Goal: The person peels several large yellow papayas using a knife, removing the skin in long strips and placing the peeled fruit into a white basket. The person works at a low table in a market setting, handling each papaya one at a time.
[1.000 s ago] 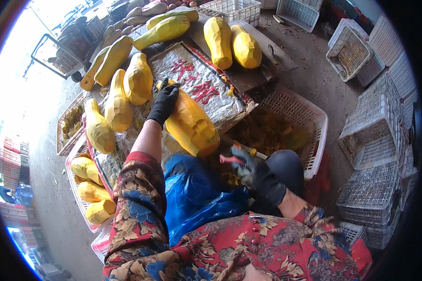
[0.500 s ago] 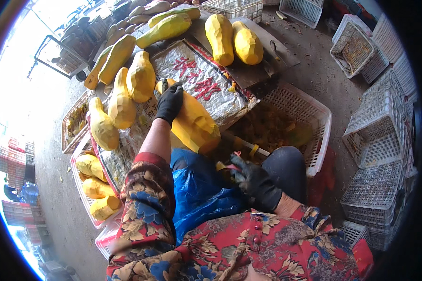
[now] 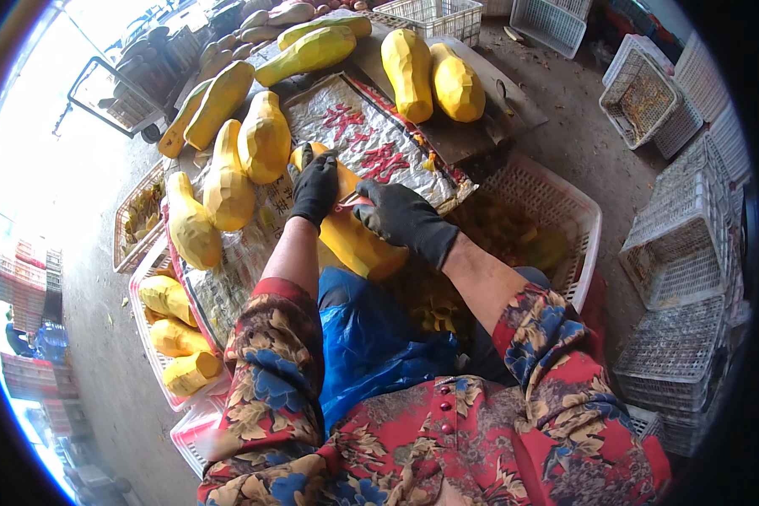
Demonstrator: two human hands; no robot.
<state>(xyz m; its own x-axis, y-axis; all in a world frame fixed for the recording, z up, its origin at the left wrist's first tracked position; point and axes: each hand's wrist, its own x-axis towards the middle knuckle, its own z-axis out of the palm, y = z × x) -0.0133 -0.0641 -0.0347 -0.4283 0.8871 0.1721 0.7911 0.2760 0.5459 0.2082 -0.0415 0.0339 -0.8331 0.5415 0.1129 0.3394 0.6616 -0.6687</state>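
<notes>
A long peeled yellow squash point(image 3: 352, 243) lies slanting over the edge of the work board, its lower end above my lap. Around its upper end my left hand point(image 3: 315, 187), in a dark glove, is closed and steadies it. My right hand point(image 3: 405, 221), gloved too, is closed on a peeler point(image 3: 360, 201) with a reddish handle, pressed to the squash's upper middle. The glove mostly hides the peeler's blade. Beside my left hand, faceted peeled squashes point(image 3: 263, 137) stand along the board's left side.
More squashes point(image 3: 411, 78) rest at the board's far end. A pale crate point(image 3: 584, 221) of peelings sits right of my knees; another crate point(image 3: 153, 344) at left holds squashes. Stacked crates point(image 3: 679, 244) line the right side. Blue plastic point(image 3: 371, 358) covers my lap.
My right hand has risen from beside my knee to the squash, bringing the peeler against it. The strip of peel near that hand no longer shows. My left hand keeps its hold.
</notes>
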